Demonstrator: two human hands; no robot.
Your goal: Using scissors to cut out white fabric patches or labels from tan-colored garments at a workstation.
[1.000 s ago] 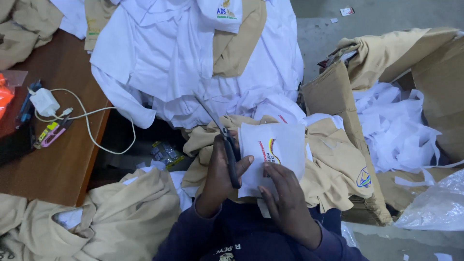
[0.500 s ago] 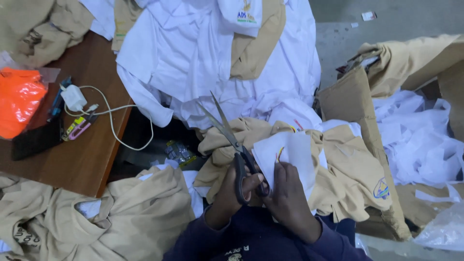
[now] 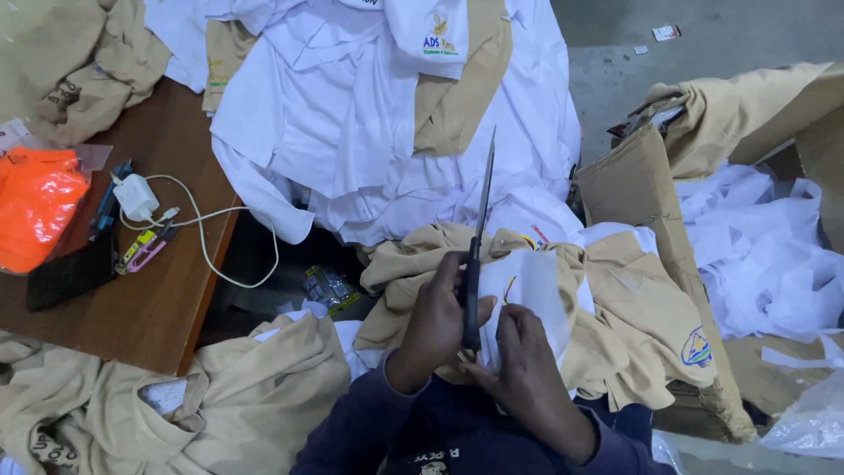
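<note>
White shirts (image 3: 352,132) lie heaped across the top, spilling over a wooden desk (image 3: 149,308) that carries an orange packet (image 3: 35,207) and a white charger (image 3: 136,195). Tan garments (image 3: 607,308) cover the person's lap beside a cardboard box (image 3: 642,193). Left hand (image 3: 437,321) is clamped on long scissors (image 3: 479,237), blades together, pointing up. Right hand (image 3: 527,378) pinches a small white fabric piece (image 3: 532,286) just beside the blades.

Your hands work in a tight pocket: the white shirt pile (image 3: 387,132) crowds you ahead, the cardboard box (image 3: 651,220) walls off your right, and tan garments (image 3: 246,396) heap up on your left. The scissors (image 3: 479,237) point up into the pile. Bare room shows only on the table (image 3: 158,308), past the charger cable (image 3: 211,237).
</note>
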